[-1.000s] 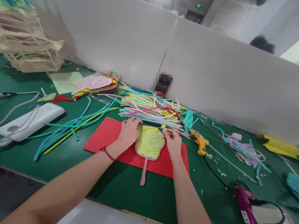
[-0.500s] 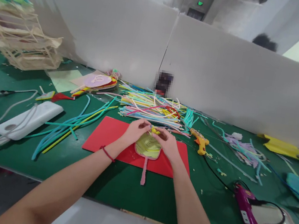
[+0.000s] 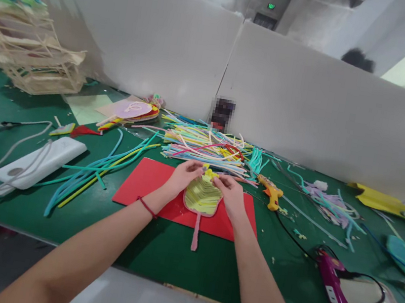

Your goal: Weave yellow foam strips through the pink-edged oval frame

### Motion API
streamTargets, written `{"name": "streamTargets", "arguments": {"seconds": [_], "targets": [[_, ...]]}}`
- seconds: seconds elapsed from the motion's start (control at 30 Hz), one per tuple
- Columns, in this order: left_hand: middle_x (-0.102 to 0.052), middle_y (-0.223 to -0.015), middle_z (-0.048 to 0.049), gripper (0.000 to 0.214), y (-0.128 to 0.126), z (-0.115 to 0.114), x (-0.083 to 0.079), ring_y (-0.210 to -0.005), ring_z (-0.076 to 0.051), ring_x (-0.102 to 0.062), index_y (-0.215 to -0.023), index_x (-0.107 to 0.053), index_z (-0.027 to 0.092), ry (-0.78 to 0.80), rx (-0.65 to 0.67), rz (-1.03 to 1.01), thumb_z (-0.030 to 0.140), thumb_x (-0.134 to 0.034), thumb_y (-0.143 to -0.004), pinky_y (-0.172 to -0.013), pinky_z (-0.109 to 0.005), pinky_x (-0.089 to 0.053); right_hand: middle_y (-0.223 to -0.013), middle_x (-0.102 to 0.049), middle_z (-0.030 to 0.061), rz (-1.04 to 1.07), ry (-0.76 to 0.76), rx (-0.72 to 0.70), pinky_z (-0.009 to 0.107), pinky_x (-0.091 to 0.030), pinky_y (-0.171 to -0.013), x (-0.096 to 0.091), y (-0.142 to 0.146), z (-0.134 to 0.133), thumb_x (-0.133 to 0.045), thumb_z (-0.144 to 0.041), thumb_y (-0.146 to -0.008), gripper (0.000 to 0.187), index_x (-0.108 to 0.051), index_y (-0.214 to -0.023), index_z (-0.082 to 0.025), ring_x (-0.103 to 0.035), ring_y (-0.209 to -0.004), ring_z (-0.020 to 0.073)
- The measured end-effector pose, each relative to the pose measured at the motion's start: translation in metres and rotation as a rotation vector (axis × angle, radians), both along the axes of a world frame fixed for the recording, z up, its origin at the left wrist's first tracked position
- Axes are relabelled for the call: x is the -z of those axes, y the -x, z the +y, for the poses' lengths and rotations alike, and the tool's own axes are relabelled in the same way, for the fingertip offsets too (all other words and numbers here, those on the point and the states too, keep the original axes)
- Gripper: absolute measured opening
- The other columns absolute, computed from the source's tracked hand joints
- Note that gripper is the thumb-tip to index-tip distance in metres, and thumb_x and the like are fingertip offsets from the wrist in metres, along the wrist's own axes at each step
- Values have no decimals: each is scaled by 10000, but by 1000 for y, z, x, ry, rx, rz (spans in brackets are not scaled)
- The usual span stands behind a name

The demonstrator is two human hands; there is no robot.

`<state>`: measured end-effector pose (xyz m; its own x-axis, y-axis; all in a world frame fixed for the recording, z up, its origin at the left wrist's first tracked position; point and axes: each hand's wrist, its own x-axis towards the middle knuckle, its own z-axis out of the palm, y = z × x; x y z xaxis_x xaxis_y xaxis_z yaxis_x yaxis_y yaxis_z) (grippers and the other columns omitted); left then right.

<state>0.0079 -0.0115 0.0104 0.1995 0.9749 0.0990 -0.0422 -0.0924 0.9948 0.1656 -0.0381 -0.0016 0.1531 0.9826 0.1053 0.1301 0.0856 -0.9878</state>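
Observation:
A fan-shaped craft piece (image 3: 202,200) lies on a red board (image 3: 147,184). Its face is yellow-green in curved rows, with a pink rim and a pink handle (image 3: 196,232) pointing toward me. At its top edge sits a bent, bright yellow chenille stem (image 3: 210,172). My left hand (image 3: 186,175) is closed in a pinch at the stem's left end. On the other side, my right hand (image 3: 231,194) pinches near the stem's right end, over the fan's upper right edge. The fingertips partly cover the stem's ends.
Behind the board lies a pile of coloured chenille stems (image 3: 207,147); more blue and yellow stems (image 3: 99,171) lie to the left. A yellow glue gun (image 3: 272,192) rests at right, its black cord running to a purple power strip (image 3: 333,282). A white power strip (image 3: 39,162) is at left.
My hands have moved slightly apart, the right one shifting a little to the right. More of the yellow stem and the fan's upper part now shows between them.

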Motion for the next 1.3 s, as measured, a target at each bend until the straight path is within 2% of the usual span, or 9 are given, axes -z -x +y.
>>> {"name": "streamTargets", "arguments": {"seconds": [0.1,0.27,0.4,0.8,1.0,1.17,1.3], "targets": [[-633,-816,-35,263,-2,1,2,-738,-141,-586,-841,-569,142,2,48,8,340,-609,-671,-710,-273,-464,-747,-692,34,33,-9,-4,324,-501,-710,-2,1,-1,-654,-397,-655,249,-650,-781,-183,-650,-741,193],[-601,-660,0,220,-4,2,5,-651,-136,-567,-693,-530,153,-14,104,26,363,-599,-690,-662,-267,-450,-757,-694,38,38,0,-51,323,-496,-710,-8,2,-5,-691,-349,-625,219,-658,-752,-174,-639,-733,189],[-592,-623,8,250,-5,1,6,-633,-137,-560,-658,-514,159,-17,111,25,388,-614,-676,-656,-267,-444,-794,-700,31,53,-21,-53,319,-490,-729,-9,3,-5,-707,-328,-609,237,-662,-796,-189,-636,-773,189],[-572,-620,14,280,-8,1,13,-606,-123,-534,-665,-518,151,7,27,-26,402,-638,-636,-607,-245,-419,-742,-662,24,132,-47,102,316,-494,-712,5,18,-2,-690,-355,-635,238,-608,-772,-178,-621,-709,164],[-526,-577,29,285,-7,1,14,-565,-104,-493,-620,-492,156,-1,-5,-34,399,-639,-639,-559,-227,-384,-755,-679,31,110,-46,38,329,-509,-713,4,17,-2,-641,-384,-688,231,-621,-795,-179,-642,-701,171],[-534,-583,29,291,-7,1,13,-564,-103,-496,-624,-485,158,-8,12,-29,402,-644,-630,-560,-228,-387,-801,-690,32,15,-105,-22,327,-490,-769,-6,14,-6,-682,-325,-651,213,-649,-813,-191,-637,-770,186],[-548,-585,23,281,-8,0,14,-571,-110,-509,-635,-497,155,-16,44,-13,401,-631,-644,-575,-235,-402,-769,-673,37,-30,-121,10,342,-482,-762,-7,12,-7,-681,-326,-652,191,-632,-775,-188,-626,-750,196]]}}
